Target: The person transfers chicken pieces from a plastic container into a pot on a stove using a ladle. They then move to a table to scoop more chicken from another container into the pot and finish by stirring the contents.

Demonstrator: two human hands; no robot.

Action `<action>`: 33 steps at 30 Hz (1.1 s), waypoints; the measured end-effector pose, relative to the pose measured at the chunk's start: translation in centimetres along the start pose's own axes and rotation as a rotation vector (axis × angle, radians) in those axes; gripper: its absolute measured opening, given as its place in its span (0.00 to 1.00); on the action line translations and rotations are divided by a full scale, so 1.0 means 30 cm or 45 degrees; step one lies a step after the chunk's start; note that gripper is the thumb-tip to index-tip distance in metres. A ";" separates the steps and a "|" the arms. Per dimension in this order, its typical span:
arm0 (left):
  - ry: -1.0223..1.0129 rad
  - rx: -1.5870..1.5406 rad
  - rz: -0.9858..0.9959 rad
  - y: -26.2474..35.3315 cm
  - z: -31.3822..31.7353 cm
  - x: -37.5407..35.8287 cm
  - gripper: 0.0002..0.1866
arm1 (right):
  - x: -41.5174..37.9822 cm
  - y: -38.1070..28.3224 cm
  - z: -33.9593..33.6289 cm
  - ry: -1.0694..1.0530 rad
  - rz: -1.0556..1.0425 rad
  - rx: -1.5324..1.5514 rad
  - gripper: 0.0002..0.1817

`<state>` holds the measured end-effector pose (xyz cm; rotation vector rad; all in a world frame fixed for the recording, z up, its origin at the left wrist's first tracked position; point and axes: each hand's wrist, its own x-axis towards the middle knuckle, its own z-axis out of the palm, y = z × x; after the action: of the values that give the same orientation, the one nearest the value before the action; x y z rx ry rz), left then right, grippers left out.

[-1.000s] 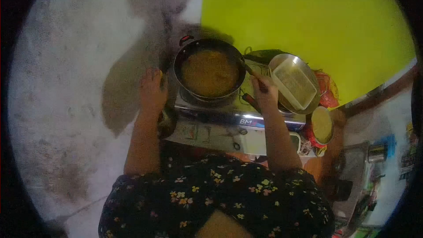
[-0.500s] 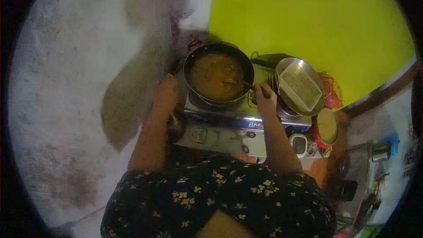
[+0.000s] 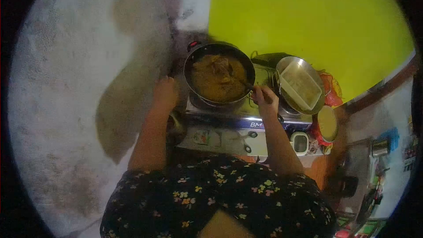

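Observation:
A deep black wok [image 3: 190,81] sits on the left burner of the gas stove [image 3: 229,117], with orange-brown food in thick sauce [image 3: 211,81] inside. My right hand [image 3: 266,100] is closed round a dark-handled spatula [image 3: 249,86] at the wok's right rim. The spatula's far end lies in the food, by a raised dark lump [image 3: 221,65], so its shape is partly hidden. My left hand [image 3: 166,91] is curled closed just left of the wok, apart from its rim; whatever the fingers hold, if anything, is hidden.
A metal pan [image 3: 315,74] with a pale rectangular tray [image 3: 303,89] in it rests on the right burner. A red-sided container [image 3: 327,124] and a white-rimmed box [image 3: 300,143] stand at the right. Scissors [image 3: 250,142] lie before the stove. Walls rise behind and left.
The spatula has shifted within the wok, and a dark lump of food now rises near the middle. My left hand has moved slightly; my right hand keeps its hold.

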<state>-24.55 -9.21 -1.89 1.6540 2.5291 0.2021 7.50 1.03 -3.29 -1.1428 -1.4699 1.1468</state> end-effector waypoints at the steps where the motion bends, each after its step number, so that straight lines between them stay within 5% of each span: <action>1: -0.015 -0.007 0.005 0.001 -0.005 0.005 0.25 | 0.002 -0.001 0.001 -0.023 -0.113 -0.052 0.06; 9: 0.125 0.094 0.063 -0.046 0.069 0.045 0.21 | -0.009 -0.086 0.042 -0.144 -0.921 -0.435 0.07; 14: 0.074 0.072 0.039 -0.032 0.043 0.044 0.21 | -0.048 -0.156 0.058 -0.391 -0.715 -0.497 0.09; 18: 0.139 0.108 0.068 -0.043 0.063 0.040 0.21 | -0.070 -0.212 0.090 -0.341 -0.942 -0.464 0.10; 25: 0.090 0.094 0.091 -0.040 0.031 0.022 0.23 | -0.094 -0.193 0.123 -0.466 -0.909 -0.395 0.09; 28: -0.256 0.147 -0.066 0.029 -0.072 0.031 0.23 | -0.098 -0.155 0.133 -0.481 -0.900 -0.437 0.09; 31: 0.052 -0.011 -0.028 -0.012 0.014 0.028 0.23 | -0.089 -0.112 0.132 -0.466 -0.912 -0.498 0.07; 33: -0.114 0.008 -0.076 -0.010 -0.001 0.046 0.24 | -0.080 -0.106 0.116 -0.505 -0.878 -0.572 0.06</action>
<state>-25.37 -8.05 -1.93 1.5506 2.5112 0.1129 4.05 -2.20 -0.95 -0.5908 -2.2752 0.5804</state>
